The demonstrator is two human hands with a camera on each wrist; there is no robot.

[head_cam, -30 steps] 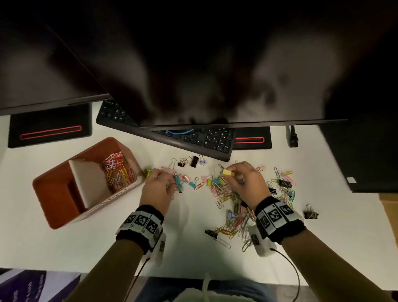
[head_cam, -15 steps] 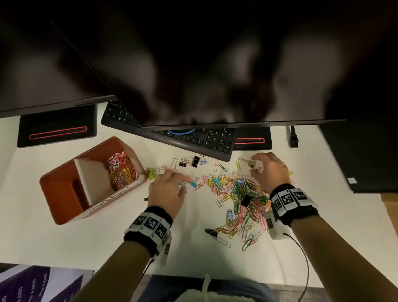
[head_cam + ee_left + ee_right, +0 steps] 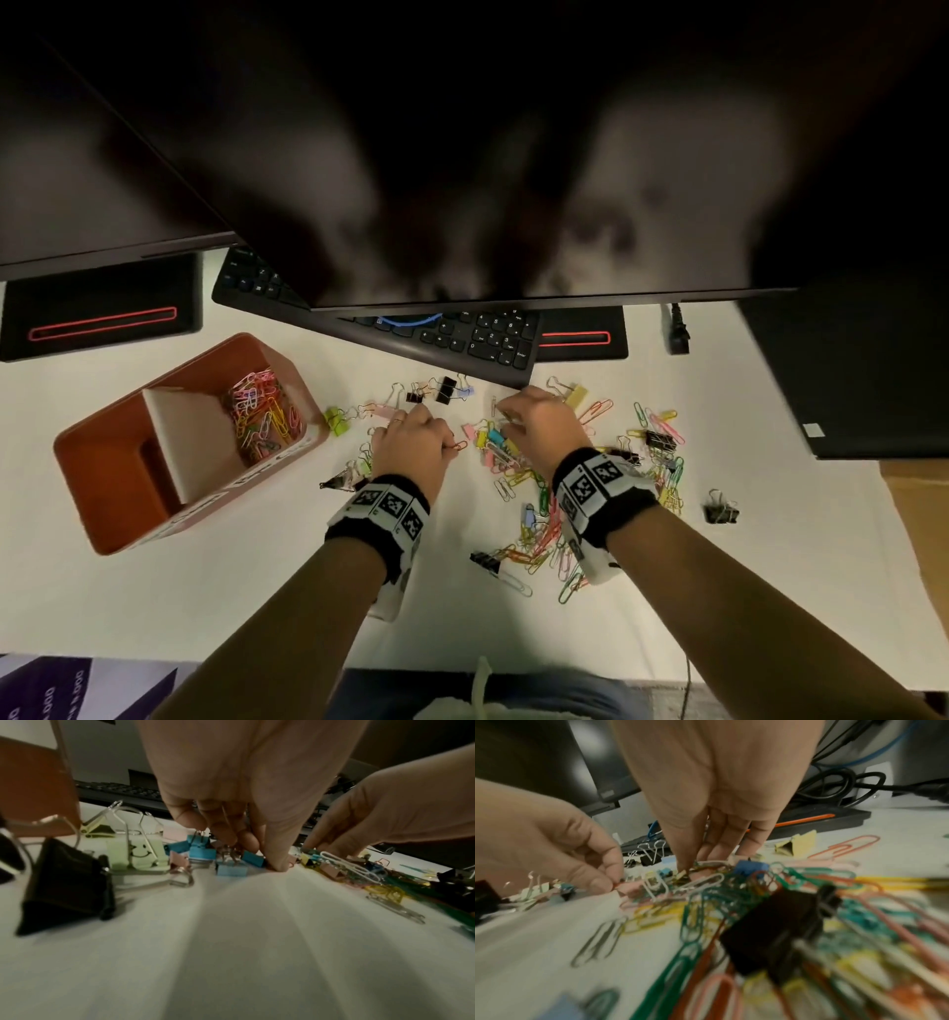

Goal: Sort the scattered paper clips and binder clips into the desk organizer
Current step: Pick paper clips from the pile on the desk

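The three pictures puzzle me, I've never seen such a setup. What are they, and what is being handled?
No machine here: a person's two bare hands, with cameras on the head and on each wrist. The head view looks down on a white desk. The left hand and right hand pick among scattered paper clips and binder clips. The orange organizer already holds paper clips. In the left wrist view, the fingers press among small blue binder clips. What each hand holds is unclear.

A: What is the left hand [image 3: 244,787] doing?
B: Fingers curled, tips down among small blue binder clips [image 3: 231,869] on the desk [image 3: 257,953]; right hand [image 3: 390,809] touches paper clips [image 3: 352,868] beside it.
A: And nearer?
B: Black binder clip [image 3: 64,888]; a green smiley one [image 3: 138,854].
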